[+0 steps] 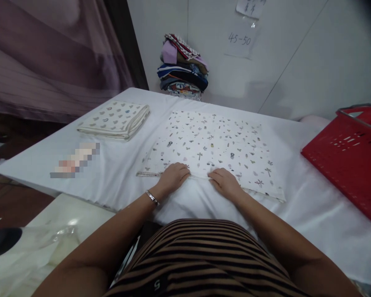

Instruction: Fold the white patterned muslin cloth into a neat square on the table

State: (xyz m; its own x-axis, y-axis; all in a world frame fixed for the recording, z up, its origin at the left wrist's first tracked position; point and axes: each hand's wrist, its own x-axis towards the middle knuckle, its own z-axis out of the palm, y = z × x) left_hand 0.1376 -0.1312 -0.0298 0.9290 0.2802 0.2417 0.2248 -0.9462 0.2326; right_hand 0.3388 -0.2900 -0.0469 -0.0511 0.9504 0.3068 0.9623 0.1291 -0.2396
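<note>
A white cloth [216, 140] printed with small palm trees and other little figures lies spread, in layers, before me on the white-covered table. My left hand [174, 177] is at its near edge, fingers curled together and gripping that edge. A short way to the right, my right hand [225, 182] pinches the same edge, thumb tucked below the fingers. The fabric lies mostly flat, with faint creases, and its near right corner rests on the table. To the left sits a folded cream cloth [114, 117] with small grey motifs, apart from both hands.
On the right stands a red plastic basket [343, 165] with a metal handle. A stack of folded clothes [184, 70] rises behind the table against the wall. A blurred-out item [76, 161] lies on the left. A purple curtain [58, 62] hangs far left.
</note>
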